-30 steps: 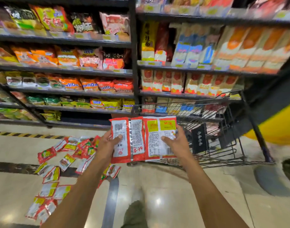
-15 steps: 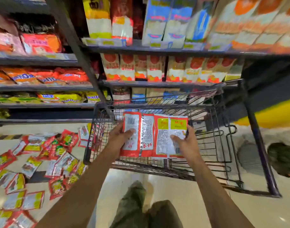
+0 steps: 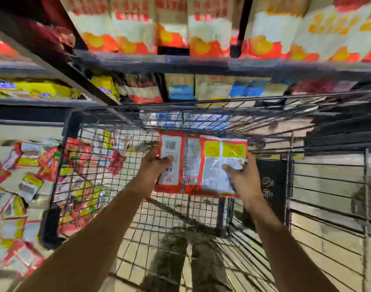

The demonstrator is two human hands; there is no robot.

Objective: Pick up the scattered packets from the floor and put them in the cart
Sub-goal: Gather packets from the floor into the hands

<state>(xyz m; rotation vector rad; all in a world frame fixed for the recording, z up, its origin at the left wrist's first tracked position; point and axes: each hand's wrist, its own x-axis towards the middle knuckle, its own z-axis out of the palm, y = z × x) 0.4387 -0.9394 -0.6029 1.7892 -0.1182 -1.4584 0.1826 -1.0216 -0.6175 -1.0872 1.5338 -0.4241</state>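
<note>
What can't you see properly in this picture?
Head view:
- Print on the held packets: too blurred to read.
- Floor packets: blurred, partly behind the cart mesh, cut by the left edge; uncountable.
- Fingers of the left hand and right hand behind the packets: hidden.

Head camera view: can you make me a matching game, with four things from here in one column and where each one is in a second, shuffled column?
Things
1. fanned red-and-white packets with yellow labels
2. black wire shopping cart
3. scattered red-and-yellow packets
4. tall white-and-orange bags

Places
A. on the upper shelf behind the cart
B. on the floor, left of the cart
C. gripped by the left hand and right hand above the cart's basket
D. standing below both hands, before the shelf

Pairs: 1-C, 2-D, 3-B, 4-A
</note>
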